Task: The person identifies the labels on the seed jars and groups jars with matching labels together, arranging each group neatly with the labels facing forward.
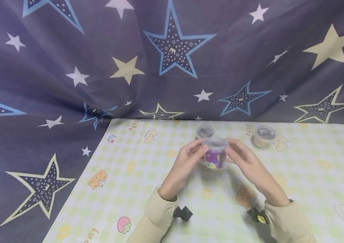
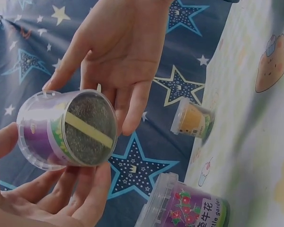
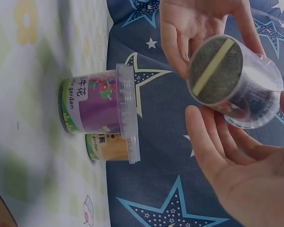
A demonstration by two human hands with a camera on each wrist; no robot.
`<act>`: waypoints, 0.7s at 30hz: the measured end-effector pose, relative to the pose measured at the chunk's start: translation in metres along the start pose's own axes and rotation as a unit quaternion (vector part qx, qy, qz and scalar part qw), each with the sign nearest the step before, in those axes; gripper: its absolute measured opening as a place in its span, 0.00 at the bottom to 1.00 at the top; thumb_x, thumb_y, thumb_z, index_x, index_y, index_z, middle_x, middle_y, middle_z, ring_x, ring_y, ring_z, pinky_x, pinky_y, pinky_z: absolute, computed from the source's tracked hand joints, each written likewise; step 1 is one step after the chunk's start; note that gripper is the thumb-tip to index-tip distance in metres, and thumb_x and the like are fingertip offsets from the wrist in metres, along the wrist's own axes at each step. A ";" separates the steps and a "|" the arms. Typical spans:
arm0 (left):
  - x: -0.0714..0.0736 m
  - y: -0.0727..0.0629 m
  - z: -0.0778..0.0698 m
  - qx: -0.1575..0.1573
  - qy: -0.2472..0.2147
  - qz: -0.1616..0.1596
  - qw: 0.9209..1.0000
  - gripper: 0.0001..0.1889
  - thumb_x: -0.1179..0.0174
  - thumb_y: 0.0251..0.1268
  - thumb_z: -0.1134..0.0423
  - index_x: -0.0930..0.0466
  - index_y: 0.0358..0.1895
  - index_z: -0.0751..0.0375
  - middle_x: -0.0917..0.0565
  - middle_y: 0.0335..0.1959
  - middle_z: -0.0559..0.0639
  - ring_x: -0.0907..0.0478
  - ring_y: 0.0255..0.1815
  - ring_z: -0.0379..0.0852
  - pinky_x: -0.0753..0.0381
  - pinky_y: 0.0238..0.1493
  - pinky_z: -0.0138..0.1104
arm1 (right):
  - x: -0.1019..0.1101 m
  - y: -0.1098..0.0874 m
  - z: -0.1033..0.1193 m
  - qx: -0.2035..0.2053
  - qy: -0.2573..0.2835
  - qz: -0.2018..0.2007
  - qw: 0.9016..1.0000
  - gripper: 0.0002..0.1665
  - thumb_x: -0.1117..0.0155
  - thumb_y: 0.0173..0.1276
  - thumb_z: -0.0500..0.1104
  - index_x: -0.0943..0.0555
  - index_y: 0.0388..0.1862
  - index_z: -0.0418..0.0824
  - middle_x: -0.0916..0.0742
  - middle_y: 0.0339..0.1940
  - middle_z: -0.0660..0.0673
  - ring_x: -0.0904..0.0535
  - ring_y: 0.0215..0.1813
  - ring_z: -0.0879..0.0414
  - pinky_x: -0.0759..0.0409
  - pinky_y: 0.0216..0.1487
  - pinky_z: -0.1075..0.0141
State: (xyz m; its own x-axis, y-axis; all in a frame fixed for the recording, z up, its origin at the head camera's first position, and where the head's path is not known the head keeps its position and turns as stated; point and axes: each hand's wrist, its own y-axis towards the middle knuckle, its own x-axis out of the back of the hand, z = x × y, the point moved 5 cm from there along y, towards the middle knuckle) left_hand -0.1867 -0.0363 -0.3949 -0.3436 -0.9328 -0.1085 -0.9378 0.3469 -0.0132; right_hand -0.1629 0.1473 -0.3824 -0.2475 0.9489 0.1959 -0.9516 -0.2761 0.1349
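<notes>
A clear lidded plastic cup [image 1: 215,158] with a purple label is held off the table between both hands. My left hand [image 1: 186,161] grips its left side, thumb near the rim and fingers reaching behind. From the other side my right hand [image 1: 246,159] holds it in the same manner. Seen from below in the left wrist view, the cup's base [image 2: 91,127] shows dark, grainy contents like soil and a pale yellow strip across it. The lid is on.
Two more lidded cups stand toward the table's back: one [image 1: 205,131] partly hidden behind the held cup, another [image 1: 264,136] to the right. In the right wrist view one has a purple label [image 3: 100,106], the other an orange label [image 3: 112,147]. A star-patterned curtain [image 1: 99,44] hangs behind the checked tablecloth [image 1: 105,209].
</notes>
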 end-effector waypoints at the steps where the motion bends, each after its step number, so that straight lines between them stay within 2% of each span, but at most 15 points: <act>1: 0.000 0.000 0.000 0.000 0.001 0.004 1.000 0.25 0.42 0.73 0.54 0.29 0.69 0.60 0.20 0.61 0.58 0.20 0.55 0.46 0.22 0.61 0.39 | -0.001 0.000 0.000 -0.002 0.002 0.004 1.000 0.27 0.55 0.82 0.45 0.37 0.72 0.31 0.25 0.67 0.30 0.22 0.57 0.69 0.20 0.58 0.71; 4: 0.000 0.000 0.001 -0.003 0.001 0.018 1.000 0.25 0.43 0.73 0.54 0.29 0.69 0.59 0.19 0.59 0.58 0.19 0.50 0.44 0.21 0.59 0.41 | -0.003 -0.001 0.001 -0.005 0.008 0.014 1.000 0.29 0.56 0.82 0.46 0.39 0.75 0.32 0.29 0.71 0.31 0.24 0.59 0.71 0.22 0.59 0.73; 7: 0.000 0.000 0.001 -0.006 -0.002 0.022 1.000 0.24 0.44 0.74 0.54 0.29 0.69 0.59 0.19 0.60 0.58 0.18 0.50 0.45 0.20 0.59 0.42 | -0.004 -0.002 0.002 0.000 0.013 0.015 1.000 0.29 0.56 0.82 0.45 0.39 0.75 0.32 0.30 0.72 0.30 0.24 0.59 0.71 0.22 0.59 0.72; 11: 0.000 0.000 0.001 -0.007 -0.001 0.003 1.000 0.24 0.43 0.73 0.55 0.30 0.68 0.59 0.19 0.60 0.59 0.18 0.50 0.47 0.19 0.58 0.42 | -0.003 -0.002 0.003 0.006 0.008 -0.006 1.000 0.27 0.54 0.81 0.44 0.36 0.72 0.31 0.26 0.68 0.29 0.22 0.58 0.70 0.21 0.58 0.73; 14: 0.000 0.000 0.000 -0.012 0.006 -0.029 0.999 0.23 0.42 0.73 0.55 0.29 0.66 0.61 0.19 0.58 0.59 0.18 0.51 0.46 0.18 0.57 0.41 | -0.002 -0.002 0.003 -0.001 -0.013 -0.033 0.999 0.27 0.50 0.80 0.43 0.35 0.71 0.31 0.22 0.63 0.29 0.21 0.55 0.69 0.20 0.56 0.74; 17: -0.003 -0.001 -0.001 -0.021 0.010 -0.050 0.998 0.23 0.41 0.72 0.55 0.28 0.64 0.62 0.20 0.56 0.59 0.19 0.53 0.47 0.18 0.57 0.39 | 0.000 -0.003 0.002 -0.020 -0.046 -0.065 0.997 0.28 0.47 0.79 0.45 0.34 0.71 0.33 0.20 0.60 0.31 0.20 0.56 0.62 0.19 0.55 0.72; 21: -0.008 -0.004 -0.002 -0.026 0.029 -0.055 0.998 0.26 0.39 0.70 0.53 0.29 0.66 0.60 0.21 0.59 0.56 0.21 0.58 0.48 0.22 0.63 0.39 | -0.001 -0.005 0.002 -0.036 -0.069 -0.085 0.993 0.30 0.45 0.78 0.49 0.35 0.72 0.36 0.19 0.60 0.34 0.23 0.62 0.46 0.22 0.65 0.54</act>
State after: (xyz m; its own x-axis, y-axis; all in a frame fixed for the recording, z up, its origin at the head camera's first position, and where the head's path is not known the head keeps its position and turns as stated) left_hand -0.1803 -0.0307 -0.3925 -0.2400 -0.9694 -0.0518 -0.9706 0.2387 0.0294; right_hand -0.1579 0.1472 -0.3811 -0.0591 0.9494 0.3083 -0.9894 -0.0968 0.1083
